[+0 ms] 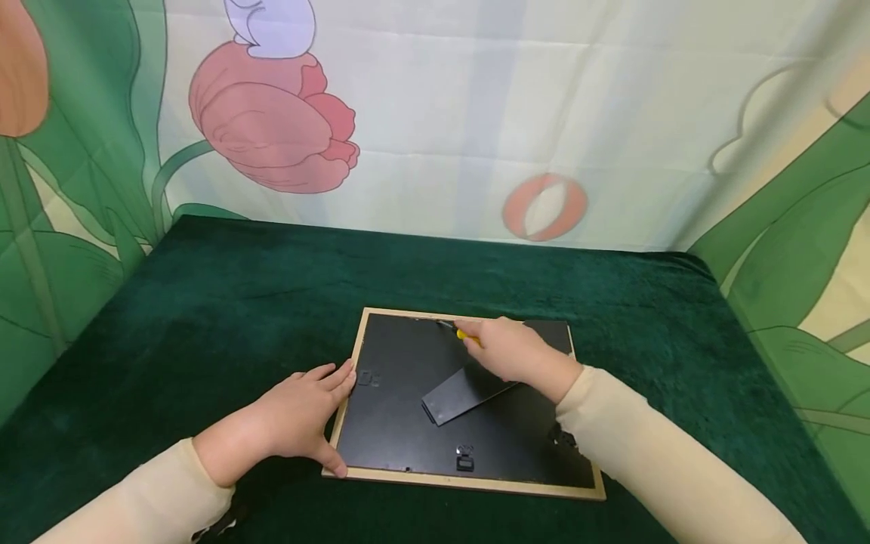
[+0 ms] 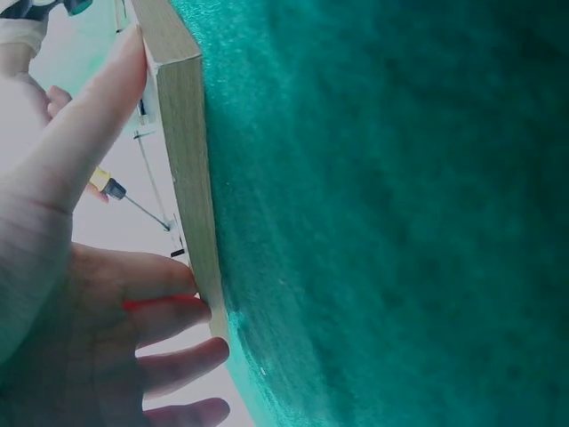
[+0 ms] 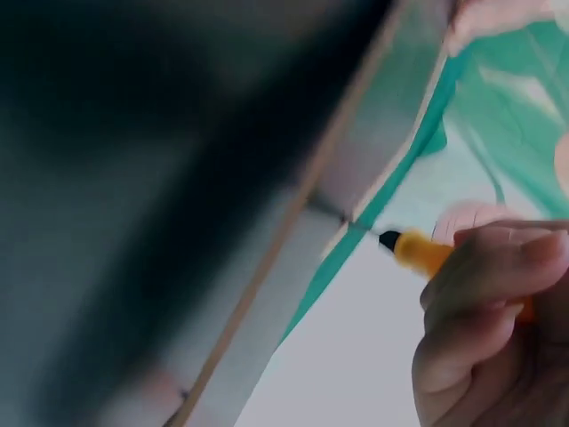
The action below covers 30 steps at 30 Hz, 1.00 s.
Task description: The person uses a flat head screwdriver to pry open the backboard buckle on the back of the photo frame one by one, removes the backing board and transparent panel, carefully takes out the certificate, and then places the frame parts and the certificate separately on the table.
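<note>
Right grip point(image 1: 513, 351): curled narrow round the handle of a screwdriver point(image 1: 465, 335), yellow, with black collar and thin metal shaft. Hovers over the far part of the frame.

Left grip point(image 1: 299, 419): spread wide, fingers nearly straight. Touches the frame's left side with fingertips, the near left corner with thumb.

Picture frame point(image 1: 404, 355), one, with pale wooden rim point(image 1: 476, 484) and black backing board point(image 1: 394, 423): lies back upward on the desk point(image 1: 646, 295), beneath the right grip, rightward of the left.

Screwdriver: points leftward out of the right grip, tip close to the rim's far inner edge. Contact at tip: cannot tell.

Stand leg point(image 1: 462, 397), flat, black: lies aslant across the board, just nearside of the right grip, partly hidden under it.

Hanger point(image 1: 465, 459), small: sits by the near rim, rightward of the left thumb. Second hanger point(image 1: 369, 378): sits just rightward of the left fingertips.

Cloth point(image 1: 238, 302), dark green: covers the desk around both grips.

Backdrop point(image 1: 442, 98), printed with pink tulip point(image 1: 268, 125): hangs well beyond both grips.
</note>
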Available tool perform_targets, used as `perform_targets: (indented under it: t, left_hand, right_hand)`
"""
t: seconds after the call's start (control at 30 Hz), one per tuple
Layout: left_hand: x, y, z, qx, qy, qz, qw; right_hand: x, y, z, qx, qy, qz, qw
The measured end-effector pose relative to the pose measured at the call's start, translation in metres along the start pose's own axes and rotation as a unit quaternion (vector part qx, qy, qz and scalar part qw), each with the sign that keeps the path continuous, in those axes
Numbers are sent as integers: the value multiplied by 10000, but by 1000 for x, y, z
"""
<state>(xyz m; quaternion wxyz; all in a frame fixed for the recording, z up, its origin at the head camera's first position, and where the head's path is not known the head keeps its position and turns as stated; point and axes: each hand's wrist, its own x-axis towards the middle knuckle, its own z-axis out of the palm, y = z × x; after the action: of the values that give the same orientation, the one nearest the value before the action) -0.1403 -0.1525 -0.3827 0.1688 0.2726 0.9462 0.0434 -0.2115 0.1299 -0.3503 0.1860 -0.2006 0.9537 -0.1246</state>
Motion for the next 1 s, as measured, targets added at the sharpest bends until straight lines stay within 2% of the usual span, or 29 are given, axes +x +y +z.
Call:
perform_targets:
  t: [0.13, 0.23, 0.3, 0.43, 0.5, 0.6, 0.73, 0.87, 0.93, 1.0]
  left_hand:
    - [0, 1, -1, -17, 29, -17, 10000]
    - [-1, 1, -1, -50, -8, -12, 10000]
    - [-1, 1, -1, -19, -24, -15, 10000]
    - [-2, 0, -1, 55, -9, 3, 10000]
    - [-3, -1, 0, 43, -4, 10, 10000]
    - [-2, 0, -1, -7, 11, 11, 10000]
    - [-3, -1, 1, 12, 8, -8, 10000]
    - [-3, -3, 1, 68, -21, 3, 10000]
    - [-3, -4, 2, 64, -12, 26, 10000]
    - [-2, -4, 4, 74, -4, 57, 10000]
  right_hand:
    - [-6, -18, 12, -1006, 495, 32, 9937]
    - [-6, -25, 13, -1310, 534, 122, 9899]
    - [-3, -28, 8, -1307, 424, 167, 9904]
    - [10, -26, -13, -758, -90, 327, 9965]
    - [17, -19, -24, -297, -383, 368, 9982]
    - [24, -2, -38, 454, -579, 393, 9965]
    - [33, 20, -41, 1411, -596, 501, 9869]
    - [42, 37, -39, 2311, -495, 830, 9681]
    - [45, 41, -39, 2536, -419, 947, 9618]
    - [42, 39, -37, 2377, -259, 891, 9669]
